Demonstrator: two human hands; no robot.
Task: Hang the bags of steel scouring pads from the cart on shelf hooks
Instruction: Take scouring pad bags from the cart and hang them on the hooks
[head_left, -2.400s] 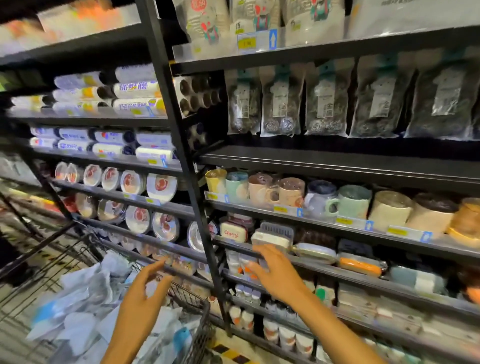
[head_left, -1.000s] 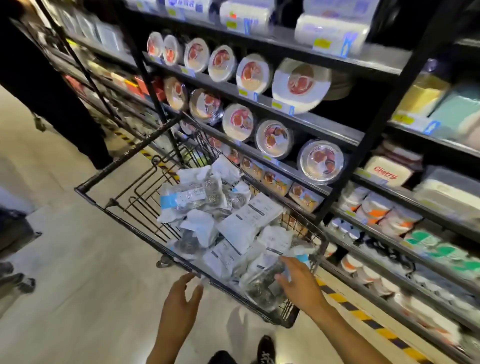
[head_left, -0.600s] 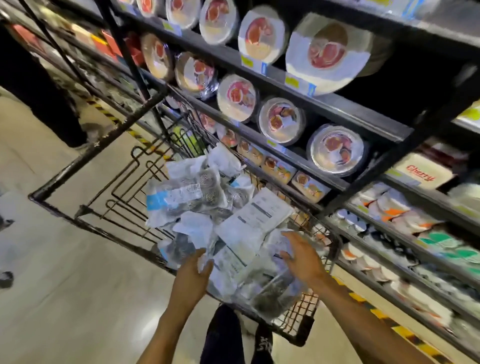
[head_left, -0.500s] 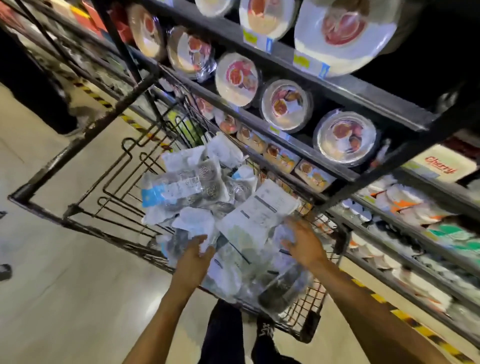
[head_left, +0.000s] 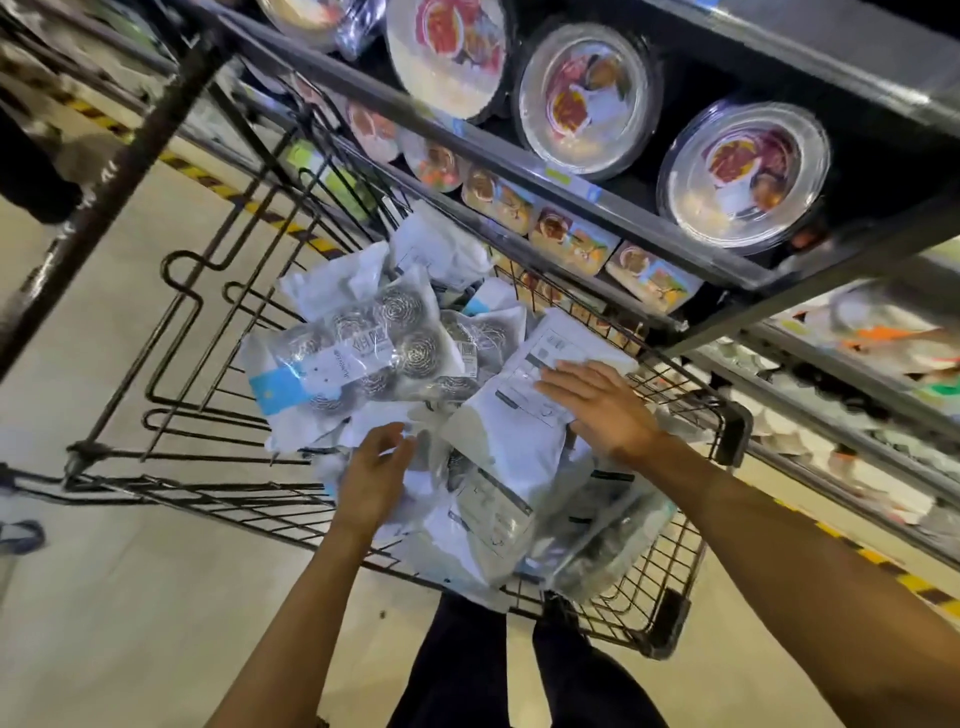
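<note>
the wire cart (head_left: 730, 434) stands hard against a black shelf (head_left: 597, 205) that runs along its far side. inside the cart, heaped toward the end nearest the person, lie the bags of steel scouring pads (head_left: 488, 499), a loose pile of clear and white packets overlapping one another. none of them is out of the cart.

on top of the pile, toward the cart's open middle, one bag with a blue strip (head_left: 358, 358) lies face up, and the round coils of steel show through its film. beside it, on the shelf side of the cart, a white-backed bag (head_left: 519, 415) lies with its printed label up.

the right hand (head_left: 602, 410) rests flat on that white-backed bag, fingers straight and spread, holding nothing. the left hand (head_left: 374, 478) is down in the pile at the cart's near side, its fingers bent over the crumpled edge of a packet; i cannot tell whether it has a grip on it or only touches it.

above the cart's far side, lidded clear bowls (head_left: 743, 174) stand on edge along the shelf. under the cart is pale floor (head_left: 130, 623), with a yellow and black striped line (head_left: 893, 571) running past the cart's shelf side. the person's dark trouser legs (head_left: 467, 670) show just below the cart's near corner.
</note>
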